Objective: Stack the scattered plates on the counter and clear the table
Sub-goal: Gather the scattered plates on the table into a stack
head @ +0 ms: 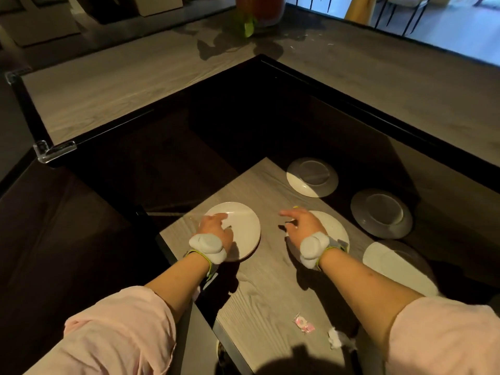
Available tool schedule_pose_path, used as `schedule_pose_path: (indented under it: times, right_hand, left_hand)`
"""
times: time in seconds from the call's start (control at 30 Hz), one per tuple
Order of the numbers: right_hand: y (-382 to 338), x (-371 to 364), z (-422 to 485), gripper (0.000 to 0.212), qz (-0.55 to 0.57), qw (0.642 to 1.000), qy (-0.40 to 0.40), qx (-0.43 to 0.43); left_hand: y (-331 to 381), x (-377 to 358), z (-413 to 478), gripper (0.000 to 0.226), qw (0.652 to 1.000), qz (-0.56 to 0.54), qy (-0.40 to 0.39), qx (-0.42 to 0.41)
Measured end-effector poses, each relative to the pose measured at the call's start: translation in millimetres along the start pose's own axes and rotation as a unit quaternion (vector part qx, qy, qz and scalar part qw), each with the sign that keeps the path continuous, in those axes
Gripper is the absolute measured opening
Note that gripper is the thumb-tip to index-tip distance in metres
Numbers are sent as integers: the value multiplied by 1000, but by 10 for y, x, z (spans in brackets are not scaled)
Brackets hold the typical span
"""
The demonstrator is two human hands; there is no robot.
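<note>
A: Head view, quick count pls. How many plates?

B: Five, all on the wood-grain counter [265, 288]. Left plate [240, 231] white, under the left hand [215, 230]. Center plate [334, 230] white, partly under the right hand [304, 224]. Far plate [312, 177] half lit, half in shadow. A shadowed plate [381, 213] to the right of that. Fifth plate [392, 262] near the right forearm, white, partly dark, so I can't tell whether it's one plate or two overlapping.

A: Other stuff?

B: One pink wrapper [304, 323] and one crumpled white scrap [338, 341] at the near edge. A glass vase [259, 9] on the raised ledge at the back.

A: Hands?

B: Both arms reach fwd, pink sleeves pushed up, one wrist band w/ white pod on each. Left hand lies palm down on its plate's near-left rim, fingers [216, 217] curled onto the surface; a proper grip or only touching, can't tell. Right hand is palm down over the center plate's left rim, fingers [286, 213] spread wide and pointing left past the rim, gripping nothing.

A: Any stacked?

B: The first four lie single and apart.
</note>
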State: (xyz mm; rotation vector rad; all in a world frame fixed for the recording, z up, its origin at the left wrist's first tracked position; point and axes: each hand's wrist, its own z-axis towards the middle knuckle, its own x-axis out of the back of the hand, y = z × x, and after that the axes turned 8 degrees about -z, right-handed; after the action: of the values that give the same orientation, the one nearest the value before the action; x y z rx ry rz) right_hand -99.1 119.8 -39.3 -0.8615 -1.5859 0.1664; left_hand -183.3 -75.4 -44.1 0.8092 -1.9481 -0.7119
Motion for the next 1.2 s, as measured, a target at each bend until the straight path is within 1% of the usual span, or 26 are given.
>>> schedule_pose_path:
  times: [0.03,0.07,0.1,0.17,0.23,0.3,0.37,0.47,0.53,0.6,0.63,0.67,0.7,0.73,0.77,0.8,0.83,0.87,0.93,0.97,1.0,1.03,1.07,1.1,1.13,1.2]
  right_hand:
    - [138,87,10,39,-9,999,30,-39]
    - [276,166,17,40,-25,995,49,-80]
    - [403,226,18,41,-48,990,52,-125]
    - [655,333,-26,42,-88,972,36,-213]
    - [765,352,-81,45,-71,961,7,-268]
    - [858,358,-127,45,-42,956,-27,-289]
    - [936,351,-130,42,-36,953,-52,-297]
    - [993,377,-135,46,17,953,-38,-299]
    - [981,407,-163,48,46,950,-48,-304]
    - [974,449,-191,46,49,946,-68,-314]
    - [937,471,-208,46,71,944,-67,-314]
    - [903,487,-209,47,90,946,-64,-306]
    - [861,488,-205,47,136,943,-62,-298]
    - [816,482,-204,46,204,936,-38,-284]
    - [741,475,-218,41,282,921,-3,-270]
    - [660,467,-231,33,353,901,15,-251]
    - [557,458,-245,23,395,891,19,-223]
    - [450,446,-262,16,393,902,17,-180]
    - [232,426,-281,18,326,941,14,-87]
    - [110,402,-288,20,293,955,11,-47]
    - [-1,358,-291,21,271,962,4,-9]
    - [-92,301,-284,20,253,967,-5,22]
    - [-162,250,-283,17,221,974,-13,50]
    - [-223,199,-273,15,178,981,-18,80]
    - [-272,125,-250,17,119,987,-22,109]
    - [-297,10,-234,20,7,989,-34,142]
  left_hand:
    - [92,-124,-58,38,994,-94,-54,24]
    - [148,-263,-102,36,984,-149,-90,43]
    - [196,-384,-135,36,980,-154,-117,45]
    - [285,-678,-182,42,980,-102,-167,34]
    - [342,-875,-215,49,975,-67,-206,47]
    - [398,-1063,-233,57,969,-59,-229,69]
    - [411,-1192,-218,63,964,-65,-243,80]
    - [424,-1283,-206,68,969,-75,-223,81]
    - [491,-1268,-250,69,971,-66,-214,85]
    - [587,-1230,-316,65,969,-86,-204,107]
    - [619,-1213,-334,60,968,-101,-199,116]
    - [650,-1168,-351,55,968,-104,-193,120]
    - [673,-1111,-358,52,968,-103,-188,128]
    - [702,-1038,-377,54,968,-102,-188,131]
    - [721,-959,-378,60,964,-120,-189,145]
    - [748,-867,-390,67,953,-158,-193,172]
    - [743,-776,-375,74,940,-204,-189,199]
    - [746,-683,-360,81,927,-247,-182,213]
    - [723,-502,-303,90,905,-322,-171,218]
    - [702,-387,-262,88,900,-347,-159,211]
    - [684,-260,-240,78,898,-364,-138,205]
    - [670,-132,-218,59,901,-369,-115,199]
    - [646,-22,-201,38,911,-353,-91,192]
    - [603,77,-169,21,925,-325,-64,184]
    - [532,183,-139,14,940,-287,-38,177]
    - [432,292,-117,9,964,-204,-19,169]
